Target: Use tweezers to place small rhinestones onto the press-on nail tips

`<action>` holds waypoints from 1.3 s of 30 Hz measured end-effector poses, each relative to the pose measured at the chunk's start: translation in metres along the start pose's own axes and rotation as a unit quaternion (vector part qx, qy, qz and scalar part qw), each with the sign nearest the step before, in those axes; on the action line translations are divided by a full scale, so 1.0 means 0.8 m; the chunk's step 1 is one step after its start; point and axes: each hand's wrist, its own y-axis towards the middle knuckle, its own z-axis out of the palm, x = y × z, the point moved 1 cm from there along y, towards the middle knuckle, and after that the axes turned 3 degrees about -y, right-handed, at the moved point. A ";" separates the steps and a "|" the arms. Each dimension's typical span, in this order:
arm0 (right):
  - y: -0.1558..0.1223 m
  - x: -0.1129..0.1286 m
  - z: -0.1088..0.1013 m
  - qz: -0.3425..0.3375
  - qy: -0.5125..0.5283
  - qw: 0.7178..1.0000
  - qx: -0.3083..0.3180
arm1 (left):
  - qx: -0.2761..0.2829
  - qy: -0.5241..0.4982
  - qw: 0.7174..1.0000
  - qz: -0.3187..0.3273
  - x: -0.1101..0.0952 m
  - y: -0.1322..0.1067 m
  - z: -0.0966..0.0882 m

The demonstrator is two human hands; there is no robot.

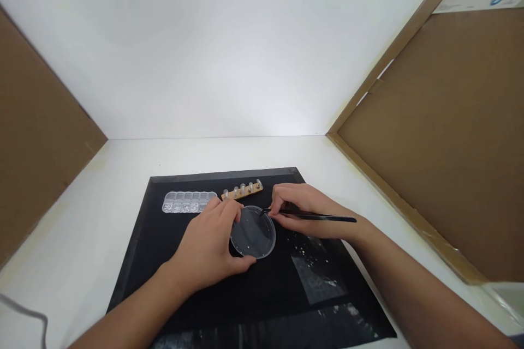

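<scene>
My left hand [210, 240] grips the rim of a clear, round shallow dish [256, 237], thumb at the near edge and fingers at the far left edge. A few tiny pale specks lie in the dish. In my right hand [295, 204] is a thin black brush-like tool [323, 217], pinched near its tip. That tip reaches over the dish's upper right rim; whether it touches the bottom I cannot tell. Behind my left fingers stands a clear compartment box [189, 196], its front cells holding small shiny bits.
A wooden strip [241, 192] with several clear small caps lies behind the dish. Pale bits are scattered by a clear plastic sheet [317, 281] on the black mat [196, 311]. Cardboard panels [434, 136] flank both sides, and a grey cable [28, 312] lies at the lower left.
</scene>
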 end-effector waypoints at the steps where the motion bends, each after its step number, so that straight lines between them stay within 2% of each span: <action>1: 0.000 0.001 0.000 -0.003 -0.001 1.000 -0.004 | 0.001 -0.003 1.000 -0.006 -0.001 0.000 0.000; 4: -0.001 0.003 -0.001 -0.013 -0.012 1.000 -0.019 | 0.007 -0.012 1.000 -0.018 -0.003 0.000 -0.002; 8: -0.002 0.008 -0.004 -0.013 -0.007 0.999 -0.033 | 0.004 -0.015 1.000 -0.002 -0.005 -0.001 -0.003; 17: 0.001 0.027 -0.001 -0.012 0.013 1.000 -0.012 | -0.001 -0.013 1.000 0.011 -0.004 -0.002 -0.001; 23: 0.002 0.029 0.009 0.057 0.110 0.992 -0.023 | -0.002 -0.010 1.000 0.018 -0.003 -0.002 0.000; 29: 0.006 0.026 0.009 -0.036 0.061 0.996 -0.058 | -0.004 -0.013 1.000 0.018 -0.002 -0.002 0.002; 39: 0.003 0.021 0.012 -0.068 0.017 0.995 -0.078 | -0.001 -0.013 1.000 0.015 0.001 -0.003 0.003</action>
